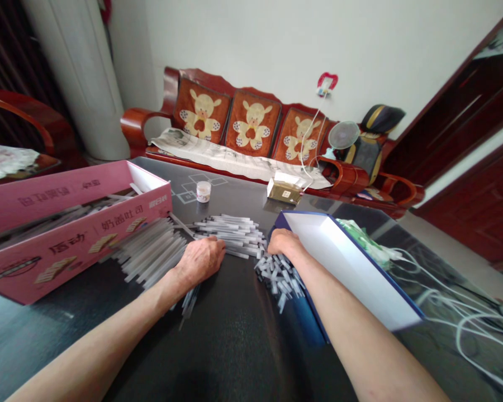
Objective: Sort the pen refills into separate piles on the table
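My left hand (pixel 203 258) is closed, knuckles up, low over the dark table between two piles of slim tubes. What its fingers hold is hidden. Thin tubes (pixel 189 304) stick out below it. To its left lies a pile of long translucent tubes (pixel 153 251); beyond it, a stack of whitish tubes (pixel 230 231) with some dark tips. My right hand (pixel 283 241) has its fingers curled down at the far edge of a heap of short translucent cap-like pieces (pixel 280 276), beside the blue-edged white box (pixel 339 257). Its fingertips are out of sight.
A long pink carton (pixel 88 229) holding more tubes stands at left. A small jar (pixel 203 191) and a tissue box (pixel 284 190) are at the table's far side. White cables (pixel 465 318) and a green-white packet (pixel 364 240) lie right of the white box. A wooden sofa (pixel 235 151) stands behind.
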A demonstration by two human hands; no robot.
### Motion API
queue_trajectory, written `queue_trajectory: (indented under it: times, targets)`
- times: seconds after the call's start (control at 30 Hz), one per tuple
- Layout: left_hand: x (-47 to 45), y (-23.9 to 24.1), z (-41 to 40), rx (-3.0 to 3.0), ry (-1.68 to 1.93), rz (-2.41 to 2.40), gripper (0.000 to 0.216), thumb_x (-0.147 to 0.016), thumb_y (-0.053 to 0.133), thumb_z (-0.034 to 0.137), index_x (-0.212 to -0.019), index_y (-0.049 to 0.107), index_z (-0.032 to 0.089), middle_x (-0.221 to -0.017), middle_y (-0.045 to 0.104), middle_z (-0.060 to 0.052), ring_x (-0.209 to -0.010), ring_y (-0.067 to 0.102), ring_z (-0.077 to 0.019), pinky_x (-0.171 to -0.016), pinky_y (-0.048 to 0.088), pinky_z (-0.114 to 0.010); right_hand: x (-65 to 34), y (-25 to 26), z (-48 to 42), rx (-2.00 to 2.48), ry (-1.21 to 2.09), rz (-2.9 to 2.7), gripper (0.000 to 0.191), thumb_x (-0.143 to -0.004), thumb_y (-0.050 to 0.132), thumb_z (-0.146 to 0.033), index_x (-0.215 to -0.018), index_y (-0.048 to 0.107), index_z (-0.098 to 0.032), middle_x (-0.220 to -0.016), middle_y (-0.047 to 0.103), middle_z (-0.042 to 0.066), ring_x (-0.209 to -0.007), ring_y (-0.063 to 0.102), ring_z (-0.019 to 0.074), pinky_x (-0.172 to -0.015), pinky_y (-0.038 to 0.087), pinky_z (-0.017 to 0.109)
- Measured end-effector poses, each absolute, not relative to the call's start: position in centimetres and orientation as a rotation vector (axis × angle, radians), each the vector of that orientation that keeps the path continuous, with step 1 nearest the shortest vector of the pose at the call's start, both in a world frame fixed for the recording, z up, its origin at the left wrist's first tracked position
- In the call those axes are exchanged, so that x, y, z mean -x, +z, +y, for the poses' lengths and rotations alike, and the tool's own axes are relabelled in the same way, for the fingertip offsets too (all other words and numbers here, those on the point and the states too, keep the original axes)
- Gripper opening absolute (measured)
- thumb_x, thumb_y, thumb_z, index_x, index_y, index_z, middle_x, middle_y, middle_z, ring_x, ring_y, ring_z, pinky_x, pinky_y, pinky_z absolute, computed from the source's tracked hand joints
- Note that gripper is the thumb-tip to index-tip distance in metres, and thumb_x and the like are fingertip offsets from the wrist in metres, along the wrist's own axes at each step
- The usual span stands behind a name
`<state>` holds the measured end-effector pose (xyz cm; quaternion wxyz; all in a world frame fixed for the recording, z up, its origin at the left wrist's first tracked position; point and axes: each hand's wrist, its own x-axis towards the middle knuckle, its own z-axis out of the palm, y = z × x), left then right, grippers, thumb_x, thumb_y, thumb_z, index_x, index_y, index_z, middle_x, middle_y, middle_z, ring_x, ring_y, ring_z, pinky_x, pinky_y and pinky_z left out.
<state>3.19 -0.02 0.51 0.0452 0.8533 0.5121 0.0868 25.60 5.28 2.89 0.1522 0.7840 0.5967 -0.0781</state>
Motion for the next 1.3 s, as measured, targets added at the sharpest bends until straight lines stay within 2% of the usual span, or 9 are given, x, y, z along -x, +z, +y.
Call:
queue_trajectory:
  times: [0.43,0.53,0.7,0.83,1.03,1.3]
  targets:
    - [-3.2,0.3,0.1,-2.608,0.262,1.567,0.037,-0.093,0.03,0.033,-0.089,0.063,0.017,-0.09,0.065,-0.01,-0.082,0.065,-0.0204,-0.067,0.047,-0.026,-25.9,3.2,5.6,-2.186,-0.276,1.701,0.05,-0.053,0.075,-0.015,-0.102,0.072,-0.009,-0.107,0.07,0.02,-0.102,0.066,0.0295,-0.084,0.052,0.031]
    - [-3.2,0.3,0.1,-2.625,0.202,1.563,0.033,-0.092,0.034,0.031,-0.089,0.064,0.017,-0.09,0.066,-0.01,-0.081,0.065,-0.0215,-0.067,0.048,-0.028,-25.9,3.0,5.6,-2.191,-0.26,1.711,0.05,-0.054,0.075,-0.017,-0.103,0.072,-0.008,-0.11,0.069,0.02,-0.103,0.066,0.0297,-0.084,0.052,0.031]
    - [-3.1,0.1,0.1,-2.699,0.054,1.407,0.031,-0.089,0.039,0.028,-0.082,0.067,0.017,-0.085,0.067,-0.011,-0.081,0.065,-0.0245,-0.069,0.05,-0.033,-25.6,3.0,5.7,-2.212,-0.249,1.706,0.046,-0.051,0.078,-0.014,-0.096,0.074,-0.012,-0.102,0.072,0.017,-0.1,0.067,0.0282,-0.08,0.053,0.028]
    - [-3.3,-0.6,0.2,-2.777,0.127,1.334,0.036,-0.092,0.035,0.03,-0.084,0.067,0.017,-0.091,0.064,-0.011,-0.084,0.063,-0.0235,-0.067,0.049,-0.031,-25.4,3.0,5.5,-2.227,-0.246,1.701,0.045,-0.051,0.078,-0.016,-0.095,0.075,-0.011,-0.102,0.072,0.018,-0.099,0.067,0.029,-0.08,0.053,0.028]
    - [-3.9,-1.6,0.2,-2.891,0.248,1.289,0.033,-0.092,0.036,0.026,-0.083,0.066,0.016,-0.09,0.061,-0.01,-0.09,0.057,-0.0228,-0.082,0.046,-0.035,-25.5,2.9,5.3,-2.218,-0.248,1.695,0.047,-0.053,0.077,-0.015,-0.099,0.073,-0.009,-0.103,0.071,0.019,-0.1,0.067,0.0278,-0.08,0.052,0.026]
    - [-4.1,-1.9,0.2,-2.915,0.274,1.301,0.033,-0.093,0.036,0.026,-0.081,0.065,0.016,-0.089,0.06,-0.01,-0.089,0.056,-0.0236,-0.081,0.046,-0.037,-25.8,2.7,5.5,-2.137,-0.284,1.704,0.041,-0.06,0.069,-0.015,-0.1,0.072,-0.005,-0.105,0.07,0.021,-0.1,0.067,0.0291,-0.079,0.053,0.029]
